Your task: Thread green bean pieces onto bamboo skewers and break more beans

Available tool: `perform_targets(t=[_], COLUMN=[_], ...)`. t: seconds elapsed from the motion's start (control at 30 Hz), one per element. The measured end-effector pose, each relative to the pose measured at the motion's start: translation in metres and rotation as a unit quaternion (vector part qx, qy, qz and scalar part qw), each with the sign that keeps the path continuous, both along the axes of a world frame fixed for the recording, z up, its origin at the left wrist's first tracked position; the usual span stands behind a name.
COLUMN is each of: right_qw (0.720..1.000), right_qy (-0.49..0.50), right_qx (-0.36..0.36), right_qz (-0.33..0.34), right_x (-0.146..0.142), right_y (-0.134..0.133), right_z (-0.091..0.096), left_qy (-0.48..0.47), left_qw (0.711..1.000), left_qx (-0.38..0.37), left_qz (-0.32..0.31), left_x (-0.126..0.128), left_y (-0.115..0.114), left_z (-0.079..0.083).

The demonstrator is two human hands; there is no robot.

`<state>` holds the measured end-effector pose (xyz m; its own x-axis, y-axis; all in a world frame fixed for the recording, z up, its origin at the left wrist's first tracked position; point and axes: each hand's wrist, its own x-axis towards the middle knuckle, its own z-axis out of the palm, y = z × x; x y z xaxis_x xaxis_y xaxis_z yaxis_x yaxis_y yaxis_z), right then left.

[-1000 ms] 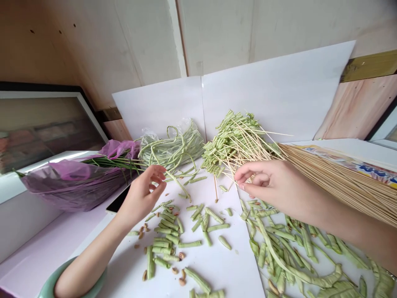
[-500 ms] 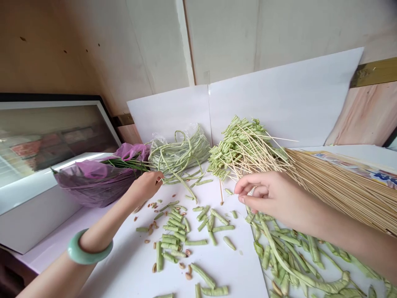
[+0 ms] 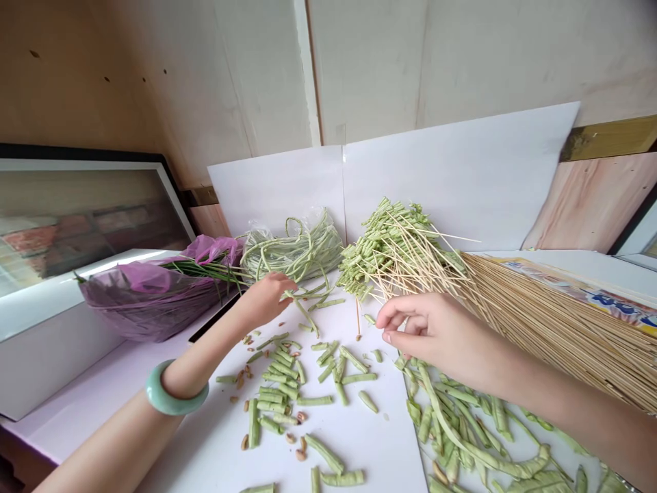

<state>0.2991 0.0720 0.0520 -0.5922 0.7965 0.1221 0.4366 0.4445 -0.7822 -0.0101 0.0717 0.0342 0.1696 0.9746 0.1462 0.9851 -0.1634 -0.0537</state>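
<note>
My left hand (image 3: 269,299) is over the table beside a loose long green bean (image 3: 306,316), its fingers loosely curved at the bean's upper end. Whether they touch it I cannot tell. Behind it, more long beans (image 3: 295,253) lie coiled in a clear plastic bag. My right hand (image 3: 410,325) hovers with bent fingers, thumb and forefinger slightly apart and nothing between them. Short cut bean pieces (image 3: 282,376) and brown seeds (image 3: 301,453) are scattered below. Behind the right hand is a heap of bean pieces on thin sticks (image 3: 393,236).
Many loose thin sticks (image 3: 559,322) lie at the right, beside a printed wrapper (image 3: 616,301). Flattened bean pods (image 3: 462,418) spread under my right forearm. A purple bag (image 3: 138,301) with green stalks and a dark flat thing (image 3: 210,322) are at left. White boards (image 3: 452,171) stand behind.
My left hand has moved right, from near the purple bag to the loose long bean. My right hand keeps nearly the same pose. The view has shifted slightly.
</note>
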Motion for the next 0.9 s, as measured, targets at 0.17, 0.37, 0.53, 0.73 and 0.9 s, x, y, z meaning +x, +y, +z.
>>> perform_targets(t=[0.17,0.37,0.53,0.73,0.9], right_qw=[1.0,0.999,0.999,0.997,0.995], right_qy=[-0.01,-0.018,-0.024,-0.028,-0.068], right_qx=[-0.005,-0.028,-0.038,-0.058,-0.014], right_qz=[-0.005,0.002,0.005,0.045,0.078], right_x=[-0.003,-0.005,-0.004,-0.012,-0.02], right_y=[0.0,0.002,0.004,-0.005,-0.024], right_z=[-0.003,-0.01,-0.014,-0.017,-0.025], left_qy=[-0.022,-0.047,-0.099,-0.143,-0.094], left_qw=[0.985,0.964,0.952,0.916,0.896], left_qx=[-0.023,-0.023,0.019,0.162,0.222], left_qz=[-0.17,-0.259,-0.288,-0.337,-0.374], left_x=[0.025,0.029,0.039,0.071,0.09], left_y=[-0.01,-0.012,-0.022,-0.053,-0.067], left_z=[-0.008,-0.018,-0.015,-0.002,-0.01])
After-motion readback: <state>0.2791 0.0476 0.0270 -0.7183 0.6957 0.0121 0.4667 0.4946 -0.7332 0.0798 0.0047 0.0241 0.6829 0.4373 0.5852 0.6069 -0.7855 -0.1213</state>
